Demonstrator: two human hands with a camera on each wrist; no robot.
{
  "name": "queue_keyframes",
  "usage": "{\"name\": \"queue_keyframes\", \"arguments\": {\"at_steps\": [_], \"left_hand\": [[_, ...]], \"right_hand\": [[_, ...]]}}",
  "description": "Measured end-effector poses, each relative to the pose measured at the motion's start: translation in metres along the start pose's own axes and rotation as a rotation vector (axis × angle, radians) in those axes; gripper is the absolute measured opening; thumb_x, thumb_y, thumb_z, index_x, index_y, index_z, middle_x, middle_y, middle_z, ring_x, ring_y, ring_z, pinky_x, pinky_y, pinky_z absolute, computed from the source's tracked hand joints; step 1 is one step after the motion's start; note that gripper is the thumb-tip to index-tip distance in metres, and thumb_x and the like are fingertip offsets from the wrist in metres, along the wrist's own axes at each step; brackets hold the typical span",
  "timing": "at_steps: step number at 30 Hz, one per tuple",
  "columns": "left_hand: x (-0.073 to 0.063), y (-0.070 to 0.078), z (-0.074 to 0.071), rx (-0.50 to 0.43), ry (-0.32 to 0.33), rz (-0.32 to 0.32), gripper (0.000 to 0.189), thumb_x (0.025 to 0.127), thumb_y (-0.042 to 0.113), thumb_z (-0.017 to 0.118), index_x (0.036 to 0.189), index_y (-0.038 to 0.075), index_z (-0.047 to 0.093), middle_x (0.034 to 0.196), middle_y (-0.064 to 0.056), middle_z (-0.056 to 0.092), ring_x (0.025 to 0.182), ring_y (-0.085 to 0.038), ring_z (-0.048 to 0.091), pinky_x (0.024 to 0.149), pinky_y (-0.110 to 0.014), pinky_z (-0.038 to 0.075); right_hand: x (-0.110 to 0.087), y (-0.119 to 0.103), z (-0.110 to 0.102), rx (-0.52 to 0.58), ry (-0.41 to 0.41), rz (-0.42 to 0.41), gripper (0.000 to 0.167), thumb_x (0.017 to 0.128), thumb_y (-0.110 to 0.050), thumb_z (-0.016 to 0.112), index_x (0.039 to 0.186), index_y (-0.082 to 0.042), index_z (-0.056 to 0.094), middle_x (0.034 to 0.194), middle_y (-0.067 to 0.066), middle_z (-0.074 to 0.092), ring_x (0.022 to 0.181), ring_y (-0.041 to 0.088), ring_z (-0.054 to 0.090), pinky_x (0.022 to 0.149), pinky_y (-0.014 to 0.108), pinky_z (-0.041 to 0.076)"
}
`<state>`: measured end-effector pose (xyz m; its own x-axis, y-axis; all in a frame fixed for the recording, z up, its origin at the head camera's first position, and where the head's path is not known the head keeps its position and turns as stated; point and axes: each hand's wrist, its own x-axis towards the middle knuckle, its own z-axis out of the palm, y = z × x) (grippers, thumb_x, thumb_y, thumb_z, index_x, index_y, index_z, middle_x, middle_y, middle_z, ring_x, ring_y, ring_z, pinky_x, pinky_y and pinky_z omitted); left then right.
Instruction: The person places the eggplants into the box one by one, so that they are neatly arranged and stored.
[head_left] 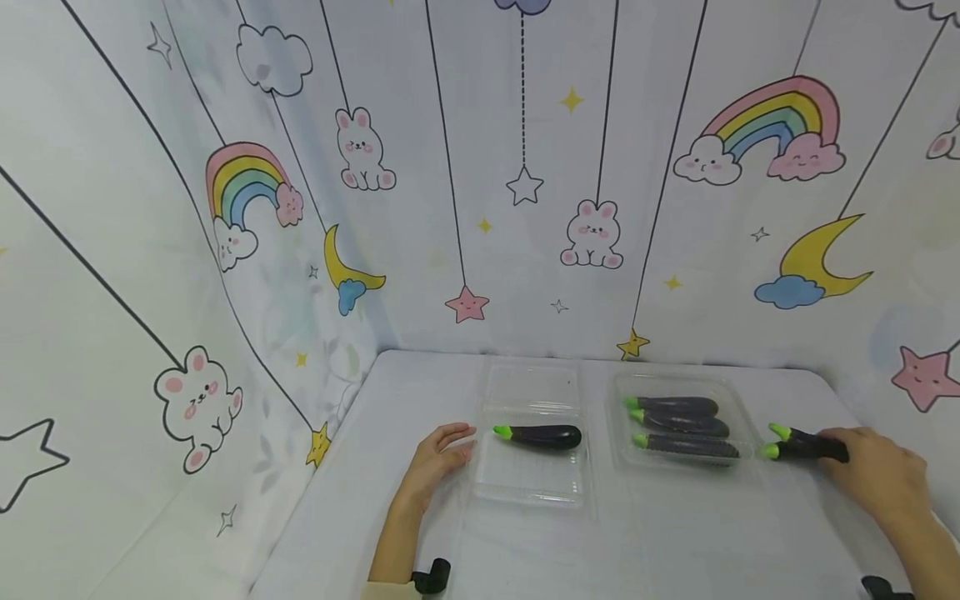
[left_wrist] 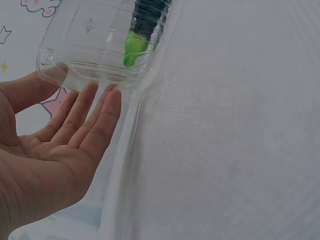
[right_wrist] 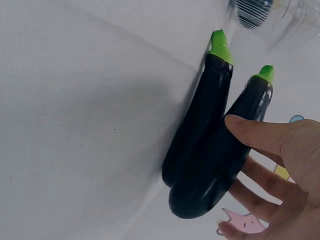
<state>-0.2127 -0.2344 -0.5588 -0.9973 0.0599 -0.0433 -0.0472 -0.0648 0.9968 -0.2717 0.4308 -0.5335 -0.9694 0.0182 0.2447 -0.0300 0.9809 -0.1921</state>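
A clear plastic tray [head_left: 525, 492] in the middle of the white table holds one dark purple eggplant [head_left: 542, 436] with a green stem. My left hand [head_left: 452, 446] lies open at the tray's left edge, and its straight fingers [left_wrist: 100, 112] touch the tray corner [left_wrist: 80, 70]; the green stem [left_wrist: 134, 47] shows through the plastic. A second clear tray [head_left: 675, 385] to the right holds three eggplants [head_left: 678, 425]. Right of it, my right hand [head_left: 851, 457] grips two eggplants [head_left: 798, 446] low over the table, thumb [right_wrist: 250, 131] on top of the pair [right_wrist: 210, 150].
The white table [head_left: 675, 542] is enclosed by a cartoon-printed backdrop [head_left: 525, 192] at the back and both sides. The left tray's flat clear lid [head_left: 532, 385] lies open behind it. Bare tabletop lies in front of both trays.
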Motion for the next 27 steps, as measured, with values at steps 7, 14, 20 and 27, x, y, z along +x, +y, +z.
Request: {"name": "queue_keyframes", "arguments": {"at_steps": [7,14,20,27], "left_hand": [[0.0,0.001,0.0,0.006,0.008,-0.006,0.055,0.096,0.001,0.067,0.148,-0.002,0.05,0.151,-0.022,0.054,0.138,-0.037,0.055,0.099,-0.025,0.053],[0.0,0.0,0.0,0.004,0.005,-0.003,0.053,0.097,0.0,0.066,0.147,-0.002,0.051,0.151,-0.022,0.055,0.137,-0.037,0.056,0.097,-0.023,0.053],[0.0,0.0,0.0,-0.002,0.002,0.0,0.055,0.096,0.0,0.066,0.148,-0.003,0.05,0.151,-0.023,0.054,0.138,-0.039,0.055,0.097,-0.024,0.053],[0.0,0.0,0.001,-0.006,-0.001,0.002,0.053,0.096,0.0,0.065,0.147,-0.002,0.051,0.152,-0.024,0.053,0.138,-0.038,0.055,0.097,-0.023,0.053]], "right_hand": [[-0.002,-0.012,-0.012,0.008,0.018,0.021,0.046,0.081,-0.015,0.082,0.119,0.005,0.065,0.119,0.042,0.054,0.105,0.069,0.05,0.086,0.081,0.035],[-0.003,-0.021,-0.017,0.01,0.072,0.007,0.047,0.084,-0.014,0.08,0.122,0.006,0.062,0.12,0.041,0.054,0.105,0.068,0.051,0.083,0.081,0.037],[-0.002,-0.032,-0.025,0.03,0.146,-0.057,0.048,0.083,-0.014,0.083,0.122,0.005,0.063,0.12,0.041,0.055,0.101,0.066,0.053,0.07,0.075,0.042],[-0.004,-0.048,-0.036,0.058,0.188,-0.102,0.049,0.086,-0.014,0.083,0.126,0.004,0.062,0.121,0.04,0.056,0.103,0.064,0.054,0.071,0.073,0.043]]}}
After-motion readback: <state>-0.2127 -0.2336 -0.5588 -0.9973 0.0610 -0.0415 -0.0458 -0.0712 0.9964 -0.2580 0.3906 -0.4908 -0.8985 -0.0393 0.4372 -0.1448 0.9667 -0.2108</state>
